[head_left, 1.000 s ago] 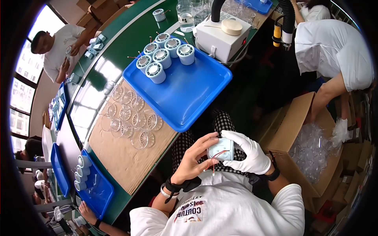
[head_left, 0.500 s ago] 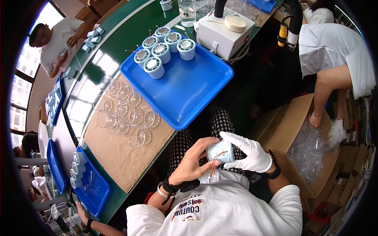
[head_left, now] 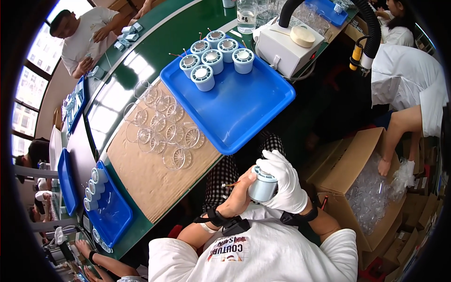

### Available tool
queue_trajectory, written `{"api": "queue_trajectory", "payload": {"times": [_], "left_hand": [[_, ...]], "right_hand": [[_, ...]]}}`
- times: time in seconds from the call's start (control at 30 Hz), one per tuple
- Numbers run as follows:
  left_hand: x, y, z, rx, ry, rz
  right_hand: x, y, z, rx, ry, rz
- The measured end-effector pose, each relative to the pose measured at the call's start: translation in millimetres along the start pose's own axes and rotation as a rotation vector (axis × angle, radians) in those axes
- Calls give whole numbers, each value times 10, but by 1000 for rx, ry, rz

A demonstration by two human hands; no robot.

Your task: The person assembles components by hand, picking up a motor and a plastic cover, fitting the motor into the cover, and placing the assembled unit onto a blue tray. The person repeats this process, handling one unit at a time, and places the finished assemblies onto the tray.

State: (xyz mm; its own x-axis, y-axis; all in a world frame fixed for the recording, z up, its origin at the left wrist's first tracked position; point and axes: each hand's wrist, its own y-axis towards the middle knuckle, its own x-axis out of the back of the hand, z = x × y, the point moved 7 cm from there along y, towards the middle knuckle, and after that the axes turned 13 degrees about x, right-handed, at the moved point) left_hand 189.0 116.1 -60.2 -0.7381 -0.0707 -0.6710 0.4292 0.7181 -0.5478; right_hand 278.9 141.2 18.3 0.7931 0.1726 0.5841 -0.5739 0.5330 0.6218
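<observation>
Close to my lap I hold a light-blue cylindrical housing between both hands. It stands roughly upright, its slotted ring end facing up. My bare left hand is closed round its left side, and thin wires with a small white connector stick out beside those fingers. My right hand, in a white glove, grips its right side, with fingers over the top edge. Beyond my hands, similar housings are grouped at the far end of a blue tray, several with wires showing.
Clear round plastic parts lie on a cardboard sheet at left. Behind the tray stand a white box-shaped device and a black flexible hose. At right, a person reaches into a carton of clear parts. Another blue tray sits at lower left.
The housing has been turned from its wired side to stand with its slotted end up. Both hands have shifted their grip on it. The whole view has shifted slightly.
</observation>
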Motion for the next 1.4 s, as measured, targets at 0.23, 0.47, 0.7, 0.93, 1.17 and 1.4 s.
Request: {"api": "queue_trajectory", "payload": {"times": [0.23,0.47,0.7,0.93,1.17,1.4], "left_hand": [[-37,-294,-261,-94,-71,66],[136,-944,-1045,-196,236,-36],[1152,-1828,-2993,-760,647,-628],[2886,-1786,-4232,-844,575,-1079],[3488,-1490,-4376,-521,925,-1242],[3143,-1895,-3944,-342,1254,-1219]], "right_hand": [[-129,410,168,135,110,6],[-149,1277,500,269,302,292],[197,2192,-948,181,-482,376],[-175,2363,-1474,141,-337,555],[-248,2333,-1475,68,-368,604],[-320,2225,-1349,89,-391,802]]}}
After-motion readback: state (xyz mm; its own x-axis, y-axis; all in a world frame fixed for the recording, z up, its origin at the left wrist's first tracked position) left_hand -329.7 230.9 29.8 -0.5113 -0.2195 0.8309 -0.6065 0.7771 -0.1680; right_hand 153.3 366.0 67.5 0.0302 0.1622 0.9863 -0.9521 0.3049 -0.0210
